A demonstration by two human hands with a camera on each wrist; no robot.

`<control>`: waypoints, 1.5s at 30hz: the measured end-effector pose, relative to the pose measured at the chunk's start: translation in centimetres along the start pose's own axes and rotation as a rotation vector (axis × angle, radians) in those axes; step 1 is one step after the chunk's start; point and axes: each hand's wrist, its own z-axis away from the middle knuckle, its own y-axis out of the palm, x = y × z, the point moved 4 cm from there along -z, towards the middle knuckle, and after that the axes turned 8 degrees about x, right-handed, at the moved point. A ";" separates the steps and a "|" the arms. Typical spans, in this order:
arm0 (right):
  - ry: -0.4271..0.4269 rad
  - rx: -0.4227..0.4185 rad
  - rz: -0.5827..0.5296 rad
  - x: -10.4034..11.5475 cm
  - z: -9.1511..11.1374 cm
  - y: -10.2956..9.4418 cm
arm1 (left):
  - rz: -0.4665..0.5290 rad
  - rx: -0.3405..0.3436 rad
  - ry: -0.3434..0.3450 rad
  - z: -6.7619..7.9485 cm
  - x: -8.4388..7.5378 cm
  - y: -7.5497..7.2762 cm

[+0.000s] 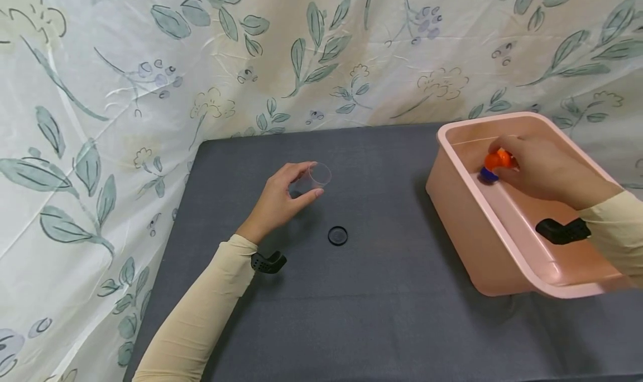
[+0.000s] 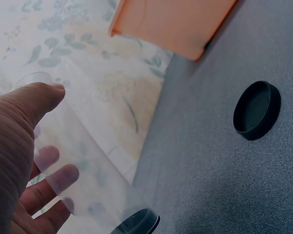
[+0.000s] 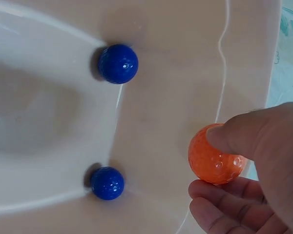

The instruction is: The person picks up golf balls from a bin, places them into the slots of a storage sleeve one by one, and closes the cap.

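Note:
My left hand (image 1: 281, 196) grips a clear plastic tube (image 1: 320, 175) between thumb and fingers, its round mouth facing up. The left wrist view shows a black base (image 2: 138, 222) at the tube's lower end. A loose black cap (image 1: 337, 235) lies on the table, a little right of that hand. Over in the pink bin (image 1: 472, 242), my right hand (image 1: 542, 167) pinches an orange golf ball (image 3: 216, 156) between thumb and fingers. Two blue golf balls, an upper one (image 3: 118, 64) and a lower one (image 3: 107, 183), rest on the bin's floor by its wall.
A dark grey cloth (image 1: 382, 326) covers the table. The bin's tall walls stand at the table's right side. Behind and along the left hangs a leaf-patterned curtain (image 1: 311, 58). Each wrist carries a black strap (image 1: 268, 262).

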 end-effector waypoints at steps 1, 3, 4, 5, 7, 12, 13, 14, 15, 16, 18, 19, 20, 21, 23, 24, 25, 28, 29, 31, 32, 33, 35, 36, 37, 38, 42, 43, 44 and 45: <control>0.003 -0.003 0.007 0.1 0.0 -0.1 | 0.001 0.000 0.000 0.0 0.0 0.0; -0.008 -0.022 0.019 0.3 0.0 -0.3 | -0.002 -0.002 0.002 -0.1 0.0 0.0; -0.017 -0.039 0.024 0.4 0.0 -0.3 | -0.002 -0.004 0.004 -0.1 0.0 0.0; -0.030 -0.058 0.031 0.4 0.0 -0.4 | -0.001 -0.005 0.008 -0.1 0.0 0.0; -0.040 -0.071 0.036 0.6 0.0 -0.5 | -0.001 -0.004 0.012 -0.2 0.0 0.1; -0.074 -0.117 0.024 1.1 0.1 -1.5 | 0.000 0.000 0.012 -0.3 -0.1 0.2; -0.074 -0.124 0.022 1.2 0.2 -1.7 | 0.001 0.001 0.011 -0.3 -0.1 0.2; -0.075 -0.137 0.020 1.4 0.2 -2.0 | 0.001 0.001 0.007 -0.3 -0.1 0.2; -0.071 -0.142 0.013 1.6 0.3 -2.3 | 0.000 0.001 0.005 -0.4 -0.1 0.2; -0.063 -0.143 0.005 1.8 0.3 -2.6 | -0.001 0.001 0.003 -0.4 -0.1 0.1; -0.034 -0.132 -0.013 2.1 0.2 -3.0 | 0.001 0.001 0.000 -0.4 -0.1 0.1; -0.024 -0.133 -0.020 2.2 0.2 -3.3 | 0.002 0.001 -0.002 -0.5 -0.1 0.1; -0.023 -0.136 -0.032 2.4 0.1 -3.4 | 0.003 0.000 -0.003 -0.5 -0.1 0.1; -0.020 -0.139 -0.040 2.6 0.0 -3.6 | 0.003 -0.001 -0.004 -0.5 -0.1 0.1; -0.016 -0.149 -0.049 2.9 0.0 -3.9 | 0.003 -0.004 -0.005 -0.5 -0.2 0.1; -0.018 -0.156 -0.050 3.0 0.0 -4.1 | 0.002 -0.004 -0.005 -0.5 -0.1 0.1; -0.019 -0.163 -0.050 3.1 0.0 -4.2 | 0.000 -0.004 -0.007 -0.5 -0.1 0.2; -0.030 -0.195 -0.046 3.6 0.0 -4.7 | 0.000 -0.002 -0.007 -0.5 -0.1 0.3; -0.035 -0.204 -0.049 3.7 0.1 -4.8 | 0.001 0.000 -0.006 -0.5 0.0 0.3; -0.049 -0.221 -0.063 4.2 0.1 -5.1 | 0.003 0.000 -0.005 -0.6 0.0 0.3; -0.055 -0.227 -0.070 4.5 0.1 -5.3 | 0.005 0.000 -0.004 -0.6 0.0 0.3; -0.060 -0.226 -0.083 4.8 0.1 -5.4 | 0.007 -0.001 -0.002 -0.6 -0.1 0.3; -0.067 -0.217 -0.118 5.6 0.0 -5.6 | 0.008 -0.003 -0.002 -0.7 -0.1 0.3; -0.067 -0.208 -0.134 6.0 -0.1 -5.7 | 0.009 -0.004 -0.002 -0.7 -0.1 0.3; -0.062 -0.190 -0.159 6.4 -0.1 -5.7 | 0.010 -0.004 -0.001 -0.7 -0.2 0.3; -0.055 -0.170 -0.187 6.8 -0.2 -5.8 | 0.010 -0.005 -0.001 -0.8 -0.2 0.3; -0.029 -0.098 -0.281 8.4 -0.4 -5.5 | 0.013 -0.004 0.001 -0.8 -0.3 0.3; -0.033 -0.087 -0.312 8.8 -0.5 -5.3 | 0.015 -0.003 0.003 -0.8 -0.3 0.4; -0.045 -0.084 -0.335 9.3 -0.6 -5.2 | 0.016 -0.003 0.002 -0.8 -0.3 0.4; -0.057 -0.085 -0.350 9.7 -0.6 -5.1 | 0.017 -0.002 0.003 -0.8 -0.3 0.4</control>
